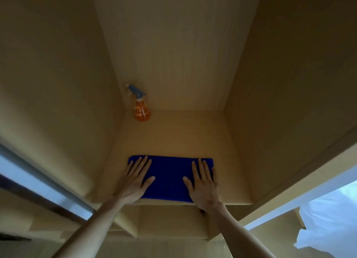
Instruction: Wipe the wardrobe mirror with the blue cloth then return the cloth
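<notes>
The blue cloth [169, 177] lies folded flat as a rectangle near the front edge of a wooden wardrobe shelf [173, 138]. My left hand [134, 179] rests palm down on the cloth's left end, fingers spread. My right hand [202, 184] lies flat on its right end, fingers apart. Neither hand grips the cloth. The mirror door [44, 186] shows as a reflective strip at the lower left, seen edge-on.
An orange spray bottle [142, 107] with a blue trigger stands at the shelf's back left corner. Wooden side walls close in on the left and right. A lower shelf [170, 221] sits beneath. Something white [328, 225] hangs at the lower right.
</notes>
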The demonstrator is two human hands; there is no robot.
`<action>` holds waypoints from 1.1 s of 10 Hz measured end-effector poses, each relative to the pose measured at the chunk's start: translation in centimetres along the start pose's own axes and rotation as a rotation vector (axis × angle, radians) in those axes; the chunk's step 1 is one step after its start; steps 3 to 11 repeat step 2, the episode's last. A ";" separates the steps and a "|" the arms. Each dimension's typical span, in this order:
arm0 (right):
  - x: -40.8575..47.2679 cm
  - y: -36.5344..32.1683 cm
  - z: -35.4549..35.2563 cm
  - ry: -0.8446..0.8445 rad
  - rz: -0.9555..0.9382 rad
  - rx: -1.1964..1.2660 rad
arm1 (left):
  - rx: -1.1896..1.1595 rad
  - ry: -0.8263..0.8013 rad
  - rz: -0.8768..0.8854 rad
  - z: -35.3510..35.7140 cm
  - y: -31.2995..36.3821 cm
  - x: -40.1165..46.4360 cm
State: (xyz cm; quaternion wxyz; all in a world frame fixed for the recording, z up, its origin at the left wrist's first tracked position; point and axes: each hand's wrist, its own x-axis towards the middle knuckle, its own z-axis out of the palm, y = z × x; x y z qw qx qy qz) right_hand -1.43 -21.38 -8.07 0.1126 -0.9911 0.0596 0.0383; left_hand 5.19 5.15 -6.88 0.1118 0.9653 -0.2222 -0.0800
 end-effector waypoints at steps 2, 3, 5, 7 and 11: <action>0.3 0.0 -4.6 -0.080 -0.046 0.156 | -0.489 0.155 -0.197 -4.5 3.7 -1.3; 0.3 0.0 -4.6 -0.080 -0.046 0.156 | -0.489 0.155 -0.197 -4.5 3.7 -1.3; 0.3 0.0 -4.6 -0.080 -0.046 0.156 | -0.489 0.155 -0.197 -4.5 3.7 -1.3; 0.3 0.0 -4.6 -0.080 -0.046 0.156 | -0.489 0.155 -0.197 -4.5 3.7 -1.3; 0.3 0.0 -4.6 -0.080 -0.046 0.156 | -0.489 0.155 -0.197 -4.5 3.7 -1.3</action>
